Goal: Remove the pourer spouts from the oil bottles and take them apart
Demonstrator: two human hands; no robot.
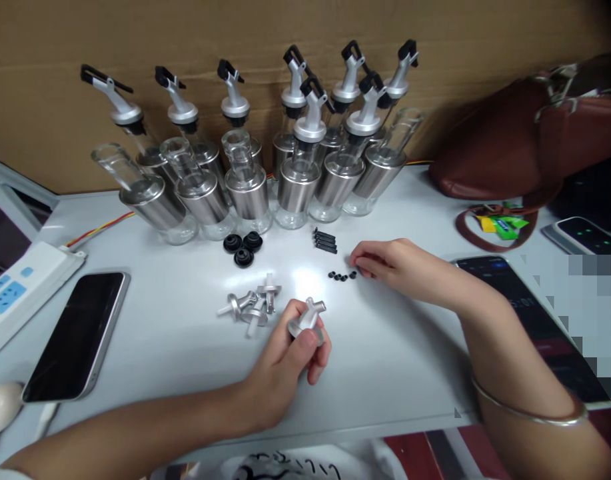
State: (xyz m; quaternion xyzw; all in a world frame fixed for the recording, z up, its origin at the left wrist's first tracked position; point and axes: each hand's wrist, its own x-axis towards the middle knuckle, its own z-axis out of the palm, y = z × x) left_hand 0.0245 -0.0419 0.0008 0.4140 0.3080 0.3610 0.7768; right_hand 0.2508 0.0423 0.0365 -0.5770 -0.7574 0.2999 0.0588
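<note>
L hand (282, 357) has a silver spout (311, 319) gripped just above the table (375, 367), thumb across its flange, nozzle clear of the fingers, prob. so the top end is exposed & steady. R hand (392, 261) is down by the row of tiny black plugs (338, 277), fingertips bunched nr the rightmost; can't tell if it's pinching anything. Small parts sit sorted by kind, presumably for quick picking w/o hunting: 3 loose spouts (256, 315) clustered L of the L hand, 3 black stoppers (244, 257) beyond them, approx. 4 slim black levers (326, 242) lined up parallel btwn stoppers & R hand. Bottles (248, 197) stand in 2 rows before the cardboard (195, 33), likely to free the front for small stuff; 8 of 12 wear pourers (310, 125), 4 in the front row have bare necks. Phone (80, 333) & bag (505, 143) are off to the sides, prob. out of the way.
</note>
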